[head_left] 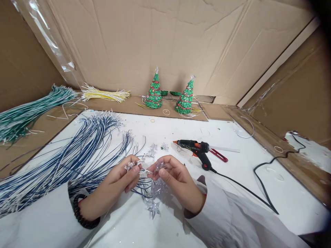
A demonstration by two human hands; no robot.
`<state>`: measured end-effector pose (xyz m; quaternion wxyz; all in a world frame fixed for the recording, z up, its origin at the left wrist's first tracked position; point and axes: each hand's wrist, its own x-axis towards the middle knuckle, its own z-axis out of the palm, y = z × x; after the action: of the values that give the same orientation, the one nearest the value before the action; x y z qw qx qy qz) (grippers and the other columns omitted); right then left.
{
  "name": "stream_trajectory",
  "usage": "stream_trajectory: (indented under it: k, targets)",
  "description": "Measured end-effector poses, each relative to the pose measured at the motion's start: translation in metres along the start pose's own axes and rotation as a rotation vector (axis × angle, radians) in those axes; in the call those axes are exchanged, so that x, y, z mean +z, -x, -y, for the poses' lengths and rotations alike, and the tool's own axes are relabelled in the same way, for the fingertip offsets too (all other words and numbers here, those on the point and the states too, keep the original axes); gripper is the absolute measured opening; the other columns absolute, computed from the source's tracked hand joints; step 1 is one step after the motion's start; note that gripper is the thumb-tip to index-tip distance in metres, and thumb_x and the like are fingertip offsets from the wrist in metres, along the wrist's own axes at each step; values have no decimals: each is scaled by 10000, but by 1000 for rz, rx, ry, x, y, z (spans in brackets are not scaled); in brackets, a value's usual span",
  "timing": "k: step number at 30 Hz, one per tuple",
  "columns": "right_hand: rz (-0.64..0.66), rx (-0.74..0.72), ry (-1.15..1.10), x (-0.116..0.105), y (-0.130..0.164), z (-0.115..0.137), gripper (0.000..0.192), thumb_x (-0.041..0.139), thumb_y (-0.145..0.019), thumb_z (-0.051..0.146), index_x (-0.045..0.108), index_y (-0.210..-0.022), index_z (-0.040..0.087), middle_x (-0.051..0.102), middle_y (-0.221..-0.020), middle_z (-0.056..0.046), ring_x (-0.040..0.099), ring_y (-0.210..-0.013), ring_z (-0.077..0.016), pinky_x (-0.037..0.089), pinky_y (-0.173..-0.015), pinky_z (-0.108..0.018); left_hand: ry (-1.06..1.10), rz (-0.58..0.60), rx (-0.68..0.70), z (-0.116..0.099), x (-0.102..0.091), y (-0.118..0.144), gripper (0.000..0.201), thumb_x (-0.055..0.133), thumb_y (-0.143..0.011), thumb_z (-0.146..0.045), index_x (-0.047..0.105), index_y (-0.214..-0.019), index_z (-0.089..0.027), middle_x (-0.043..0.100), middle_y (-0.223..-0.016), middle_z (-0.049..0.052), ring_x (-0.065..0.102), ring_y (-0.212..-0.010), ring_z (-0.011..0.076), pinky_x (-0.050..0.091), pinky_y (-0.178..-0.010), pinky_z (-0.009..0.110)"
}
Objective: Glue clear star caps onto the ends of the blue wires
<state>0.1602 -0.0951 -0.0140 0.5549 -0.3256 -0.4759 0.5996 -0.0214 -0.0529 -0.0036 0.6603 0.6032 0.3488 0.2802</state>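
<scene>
My left hand (124, 174) is closed on a cluster of small transparent bulbs on wires (130, 166), pinched between thumb and fingers. Close beside it, my right hand (172, 174) pinches a transparent plastic star (159, 165). A white wire end (147, 171) runs between the two hands; whether it enters the star is hidden by the fingers. Under the right hand lies a pile of similar stars (158, 187), with one star (154, 208) nearer to me. A few more stars (153, 148) sit just beyond my fingertips. Blue and white wires (88, 151) spread out at the left.
A black glue gun (193, 146) lies at right beside a red-handled cutter (219, 155), its cable (245, 189) trailing right. Two decorated miniature Christmas trees (154, 91) stand on cardboard at the back. Bundles of green wires (33, 110) and yellow wires (106, 94) lie at back left.
</scene>
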Motion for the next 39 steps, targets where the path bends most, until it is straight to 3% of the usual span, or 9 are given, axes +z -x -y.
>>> stream_trajectory:
  k: [5,15,20,25,31,39]
  targets:
    - [6,-8,-36,0,-1,0,200,583,-837,340,508,-953,195,663,-895,-50,623,-776,-123,485,-739,-275,11,36,-31,-3,0,3,263,510,-849,-447,423,-859,-199,271,-547,-82,187,-497,78,144,-448,208]
    - [13,0,10,3,4,-1,193,584,-839,325,518,-952,184,661,-872,-54,631,-796,-134,481,-734,-280,-14,36,0,2,1,0,176,398,-917,-371,395,-859,-205,378,-526,-77,284,-490,80,240,-487,198]
    - [-3,-7,8,1,2,-2,188,593,-832,312,547,-956,178,668,-836,-45,636,-765,-126,495,-715,-263,1,26,5,-4,3,0,223,451,-886,-398,436,-813,-188,293,-579,-68,209,-511,82,204,-458,194]
    - [14,-3,46,0,1,-2,175,624,-806,279,607,-939,166,670,-762,-35,643,-702,-125,519,-683,-259,-127,8,32,-14,3,2,243,485,-861,-394,490,-762,-172,304,-585,-59,210,-495,77,181,-432,201]
    - [35,22,-10,1,3,-1,171,634,-797,255,590,-938,168,687,-821,-44,646,-705,-111,517,-678,-241,-175,-36,56,-13,2,3,238,498,-856,-386,492,-741,-178,328,-591,-54,244,-508,81,215,-447,196]
    - [41,67,176,2,4,-4,200,633,-786,280,575,-927,151,694,-761,-72,648,-694,-146,491,-654,-267,-72,-87,44,-7,3,5,257,442,-884,-426,445,-787,-188,253,-558,-71,201,-496,86,202,-451,199]
